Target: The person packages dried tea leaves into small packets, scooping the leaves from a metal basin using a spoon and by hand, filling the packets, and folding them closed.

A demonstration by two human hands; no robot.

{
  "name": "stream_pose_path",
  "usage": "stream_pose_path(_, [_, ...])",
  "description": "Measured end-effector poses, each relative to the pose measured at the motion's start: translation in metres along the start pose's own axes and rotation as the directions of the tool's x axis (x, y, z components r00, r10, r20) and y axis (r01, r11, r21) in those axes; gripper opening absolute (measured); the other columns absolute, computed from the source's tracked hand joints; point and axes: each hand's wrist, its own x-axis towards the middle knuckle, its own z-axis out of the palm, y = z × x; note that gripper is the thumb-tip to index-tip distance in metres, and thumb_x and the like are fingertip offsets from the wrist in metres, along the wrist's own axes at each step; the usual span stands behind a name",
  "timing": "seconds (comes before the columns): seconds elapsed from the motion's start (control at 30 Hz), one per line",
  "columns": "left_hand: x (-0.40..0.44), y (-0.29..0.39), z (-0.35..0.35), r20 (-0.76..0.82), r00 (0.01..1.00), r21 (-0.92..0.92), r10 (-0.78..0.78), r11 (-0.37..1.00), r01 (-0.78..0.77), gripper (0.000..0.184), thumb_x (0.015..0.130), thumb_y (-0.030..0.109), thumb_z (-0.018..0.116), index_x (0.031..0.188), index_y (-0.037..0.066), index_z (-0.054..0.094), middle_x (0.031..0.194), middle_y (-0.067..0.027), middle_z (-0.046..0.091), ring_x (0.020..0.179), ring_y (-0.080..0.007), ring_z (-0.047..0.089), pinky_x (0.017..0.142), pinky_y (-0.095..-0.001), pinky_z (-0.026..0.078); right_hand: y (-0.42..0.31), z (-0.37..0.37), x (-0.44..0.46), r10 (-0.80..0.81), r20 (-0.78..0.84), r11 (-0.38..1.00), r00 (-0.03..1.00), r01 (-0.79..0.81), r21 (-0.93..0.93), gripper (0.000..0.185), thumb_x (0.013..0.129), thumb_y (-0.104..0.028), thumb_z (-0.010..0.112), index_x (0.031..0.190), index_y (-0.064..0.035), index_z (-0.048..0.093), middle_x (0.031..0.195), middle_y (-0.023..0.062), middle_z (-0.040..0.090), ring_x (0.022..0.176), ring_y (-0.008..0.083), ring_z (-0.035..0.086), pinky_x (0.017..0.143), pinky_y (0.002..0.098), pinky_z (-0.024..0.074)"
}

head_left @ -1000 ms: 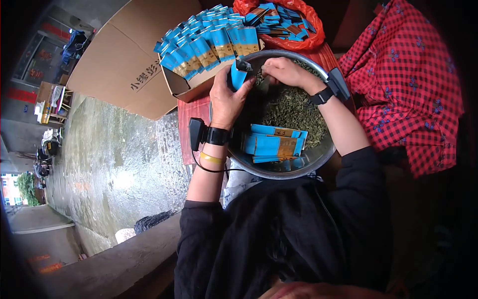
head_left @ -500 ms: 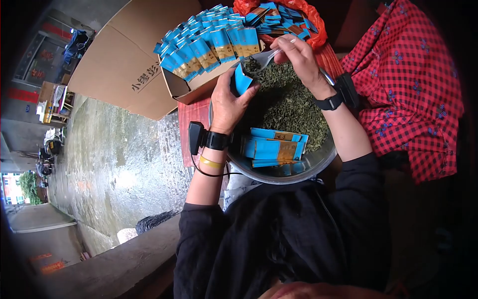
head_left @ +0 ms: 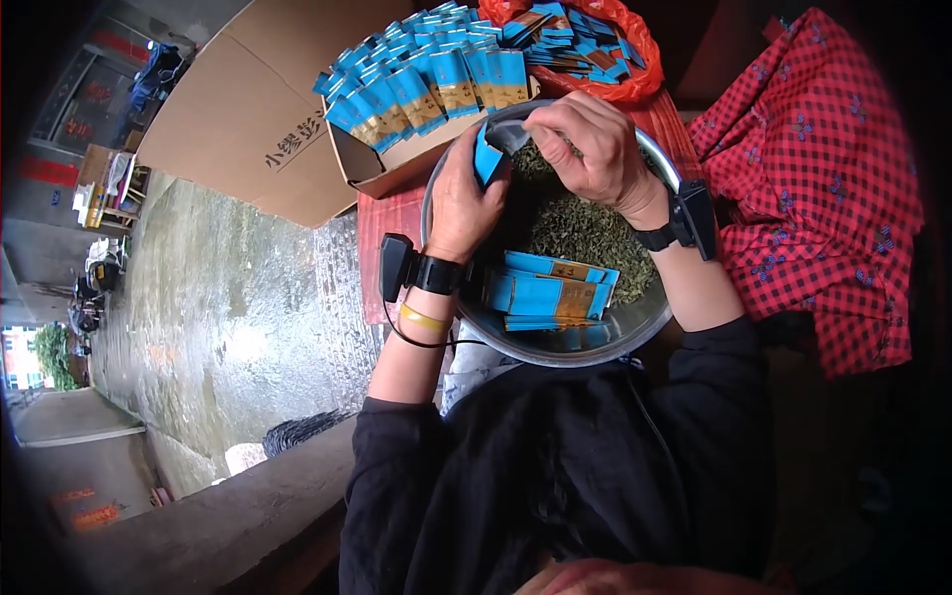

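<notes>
With a clock face laid over the basin, my dark top (head_left: 555,456) is filling 6 o'clock, closest to me. Just beyond it the metal basin (head_left: 635,325) is curving round, and a stack of blue-and-gold packets (head_left: 560,296) is lying inside at 6 o'clock. Dried green leaves (head_left: 580,228) are covering the middle, past that stack.

My left hand (head_left: 464,203) is reaching in at 10 o'clock, its thumb and fingers closing narrowly around a blue pouch (head_left: 487,159). The pouch is tilting between my two hands, gripped by the left and sitting to the 9 o'clock side of the right. My right hand (head_left: 603,159) is hovering at 1 o'clock, its fingers pinching a greyish spoon (head_left: 510,135). The spoon's bowl is meeting the pouch's mouth; I cannot tell whether it is going inside.

Farther off, the red bench (head_left: 371,273) is showing at 9 o'clock. A cardboard box (head_left: 392,177) is standing at 10 to 11 o'clock, carrying rows of upright packets. A red plastic bag (head_left: 650,77) is spreading at 12 to 1, holding more packets, and a checked cloth (head_left: 813,188) is draping at 3. Beyond the bench, a wet floor (head_left: 228,288) is gleaming at 9.
</notes>
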Motion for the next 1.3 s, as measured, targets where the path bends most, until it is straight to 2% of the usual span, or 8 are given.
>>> stream_pose_path(0.2, [0.001, 0.0, 0.001, 0.039, 0.999, -0.032, 0.015, 0.999, -0.014, 0.062, 0.077, 0.008, 0.069, 0.133, 0.0, 0.046, 0.116, -0.0273, 0.06, 0.109, -0.0434, 0.058, 0.093, -0.0432, 0.048, 0.002, 0.017, -0.009, 0.09, 0.079, 0.972, 0.993, -0.105, 0.211, 0.01, 0.09, -0.012, 0.062, 0.093, -0.002, 0.063, 0.083, 0.0133, 0.064, 0.076, 0.0307, 0.063, 0.066, 0.0352, 0.0497])
stream_pose_path(0.4, [0.001, 0.003, 0.001, -0.032, 0.999, -0.062, 0.001, 0.998, -0.003, 0.051, 0.081, 0.011, 0.068, 0.128, 0.001, 0.051, 0.11, -0.026, 0.062, 0.104, -0.042, 0.06, 0.09, -0.0425, 0.049, 0.031, -0.005, -0.011, 0.564, 0.015, 0.728, 0.826, -0.506, 0.463, 0.023, 0.099, -0.02, 0.055, 0.098, 0.0014, 0.065, 0.083, 0.0004, 0.064, 0.077, 0.006, 0.059, 0.07, 0.0215, 0.0475])
stream_pose_path(0.57, [-0.001, -0.005, 0.003, -0.023, 0.999, -0.206, -0.027, 0.978, 0.022, 0.045, 0.092, 0.018, 0.063, 0.131, 0.0, 0.05, 0.115, -0.0217, 0.064, 0.109, -0.0369, 0.061, 0.094, -0.0395, 0.047, 0.051, -0.009, -0.021, 0.331, 0.562, 0.81, 0.758, -0.534, 0.243, 0.022, 0.088, -0.022, 0.068, 0.096, -0.0009, 0.067, 0.089, 0.0052, 0.068, 0.084, 0.0139, 0.063, 0.076, 0.0295, 0.0505])
stream_pose_path(0.67, [0.001, -0.006, 0.003, 0.012, 0.994, -0.296, 0.109, 0.95, -0.1, 0.046, 0.098, 0.028, 0.056, 0.134, 0.0, 0.05, 0.121, -0.0192, 0.062, 0.115, -0.0338, 0.059, 0.099, -0.0387, 0.044, 0.041, 0.007, -0.02, 0.142, 0.379, 0.9, 0.914, -0.278, 0.335, 0.029, 0.088, -0.023, 0.07, 0.104, 0.0008, 0.064, 0.095, 0.0045, 0.066, 0.092, 0.0156, 0.062, 0.082, 0.0311, 0.0493])
stream_pose_path(0.83, [0.0, 0.01, -0.002, 0.024, 0.989, -0.28, 0.145, 0.951, -0.132, 0.048, 0.1, 0.033, 0.052, 0.134, 0.0, 0.05, 0.124, -0.0187, 0.061, 0.118, -0.0329, 0.057, 0.103, -0.0382, 0.041, 0.024, 0.016, -0.02, 0.223, 0.594, 0.666, 0.773, -0.566, 0.486, 0.025, 0.088, -0.015, 0.07, 0.106, 0.001, 0.063, 0.093, 0.0031, 0.066, 0.088, 0.0106, 0.059, 0.08, 0.0289, 0.0504])
stream_pose_path(0.97, [-0.002, 0.012, -0.006, 0.001, 1.0, -0.303, -0.001, 0.953, 0.002, 0.038, 0.1, 0.028, 0.053, 0.124, -0.001, 0.057, 0.107, -0.0186, 0.066, 0.099, -0.0318, 0.063, 0.09, -0.0368, 0.047, 0.028, 0.014, -0.019, 0.34, 0.631, 0.545, 0.697, -0.693, 0.472, 0.019, 0.089, -0.014, 0.069, 0.099, 0.0004, 0.063, 0.087, -0.0005, 0.063, 0.083, 0.0077, 0.056, 0.076, 0.0269, 0.0497])
stream_pose_path(1.03, [-0.002, 0.006, -0.002, -0.047, 0.999, -0.274, -0.016, 0.962, 0.003, 0.027, 0.098, 0.024, 0.056, 0.106, -0.001, 0.063, 0.085, -0.0186, 0.066, 0.078, -0.0293, 0.065, 0.073, -0.0356, 0.05, 0.024, 0.017, -0.021, 0.314, 0.59, 0.601, 0.744, -0.637, 0.483, 0.019, 0.088, -0.015, 0.069, 0.098, 0.0003, 0.062, 0.086, -0.0007, 0.062, 0.081, 0.0076, 0.056, 0.075, 0.0267, 0.0492])
stream_pose_path(1.3, [-0.003, 0.011, -0.003, -0.074, 0.997, -0.211, 0.004, 0.977, -0.019, 0.021, 0.096, 0.021, 0.058, 0.093, 0.0, 0.062, 0.074, -0.0189, 0.06, 0.068, -0.0344, 0.06, 0.063, -0.0383, 0.048, 0.015, 0.024, -0.021, 0.334, 0.542, 0.706, 0.771, -0.586, 0.398, 0.02, 0.087, -0.016, 0.07, 0.094, -0.0002, 0.059, 0.081, 0.0011, 0.06, 0.077, 0.009, 0.054, 0.072, 0.0274, 0.0476])
